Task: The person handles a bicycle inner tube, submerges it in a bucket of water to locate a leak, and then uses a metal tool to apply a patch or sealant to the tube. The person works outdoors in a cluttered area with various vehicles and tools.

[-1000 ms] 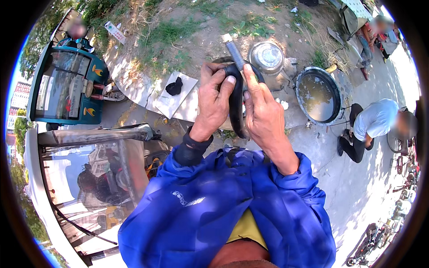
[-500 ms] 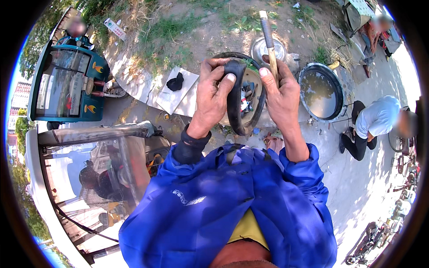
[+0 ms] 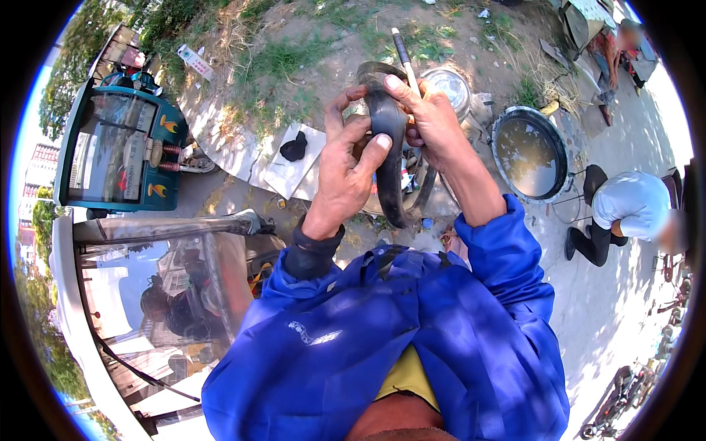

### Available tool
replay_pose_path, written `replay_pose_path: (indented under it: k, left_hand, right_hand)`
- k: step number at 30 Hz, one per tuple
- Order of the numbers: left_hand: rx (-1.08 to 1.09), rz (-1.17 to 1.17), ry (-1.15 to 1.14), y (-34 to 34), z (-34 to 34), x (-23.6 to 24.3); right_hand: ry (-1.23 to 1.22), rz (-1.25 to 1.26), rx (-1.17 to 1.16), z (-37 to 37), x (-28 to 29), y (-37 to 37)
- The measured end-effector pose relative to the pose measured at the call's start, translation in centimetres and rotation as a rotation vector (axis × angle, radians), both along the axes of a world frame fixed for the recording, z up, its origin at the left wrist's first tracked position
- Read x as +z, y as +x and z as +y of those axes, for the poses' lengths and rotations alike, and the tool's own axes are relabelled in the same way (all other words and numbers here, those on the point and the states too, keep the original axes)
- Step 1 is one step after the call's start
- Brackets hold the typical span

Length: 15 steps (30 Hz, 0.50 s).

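Observation:
A loop of black rubber inner tube (image 3: 390, 158) hangs in front of me, its upper part folded over. My left hand (image 3: 344, 165) is closed on its left side, thumb on top. My right hand (image 3: 439, 128) grips a thin stick-like tool (image 3: 401, 51) with a pale wooden-looking shaft and a dark ribbed section near the top. The tool tilts up and to the left, and its lower end is hidden in my hand. My right thumb and fingers are at the tube's upper right side. Below the tube, a container with small items is mostly covered.
A black-rimmed tub of murky water (image 3: 529, 195) stands to the right. A round metal pan (image 3: 448, 88) lies beyond my right hand. On the left are white sheets (image 3: 288, 176) with a black cloth-like item (image 3: 294, 147), and a three-wheeled vehicle (image 3: 158, 140). A person (image 3: 629, 202) bends over at right.
My right hand has moved left against the tube. The tool has swung left with it and now tilts. My left hand still holds the tube, a little lower.

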<state>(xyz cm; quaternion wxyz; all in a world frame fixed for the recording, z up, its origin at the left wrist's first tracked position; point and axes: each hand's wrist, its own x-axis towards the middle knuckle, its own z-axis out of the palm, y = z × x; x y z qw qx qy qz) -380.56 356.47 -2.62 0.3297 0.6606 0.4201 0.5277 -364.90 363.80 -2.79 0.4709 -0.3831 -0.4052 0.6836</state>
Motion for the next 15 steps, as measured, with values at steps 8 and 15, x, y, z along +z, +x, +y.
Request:
replay_pose_path:
  k: [8,15]
  left_hand:
    - [0.061,-0.091,-0.093,1.0,-1.2,-0.8]
    - [0.2,-0.053,-0.162,2.3,-1.9,-0.3]
  right_hand:
    - [0.061,0.258,-0.099,0.8,1.1,0.3]
    - [0.284,0.012,-0.317,0.5,2.8,0.3]
